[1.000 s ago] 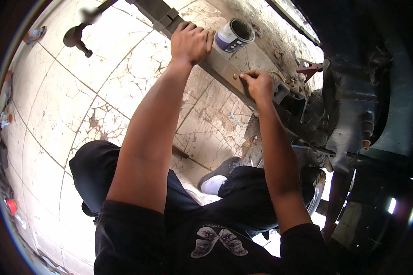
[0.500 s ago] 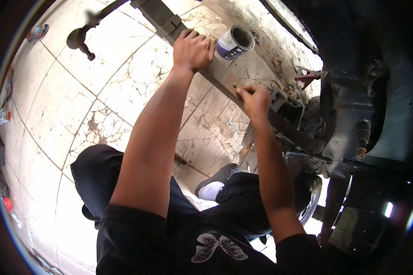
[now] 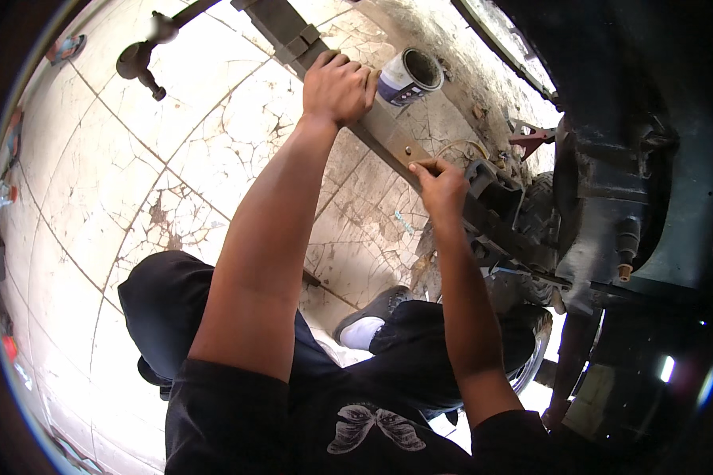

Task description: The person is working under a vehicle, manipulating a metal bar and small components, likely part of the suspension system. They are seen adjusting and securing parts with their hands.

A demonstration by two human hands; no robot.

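A long flat metal bar [image 3: 386, 136], resembling a vehicle leaf spring, runs diagonally from the upper left down to the right. My left hand [image 3: 339, 89] lies over its upper part, fingers wrapped around the far edge. Farther down the bar, my right hand [image 3: 442, 188] is closed, with thumb and forefinger pressed together at the bar's surface. What they pinch, if anything, is hidden. Just above those fingertips a small round bolt head or pin [image 3: 408, 150] shows on the bar. Beside my left thumb stands an uncovered white and dark-blue can [image 3: 398, 85], dark inside.
Dark vehicle underbody parts [image 3: 614, 170] fill the right side. A red metal stand [image 3: 533, 139] is beyond my right hand. At upper left hangs a rod with a ball-shaped joint [image 3: 133, 61]. Cracked pale tiles [image 3: 206, 150] cover the floor; someone's foot [image 3: 69, 50] shows at far left.
My right fingertips have slid slightly down along the bar, away from the bolt head. My left hand keeps its hold; the whole view has shifted slightly.
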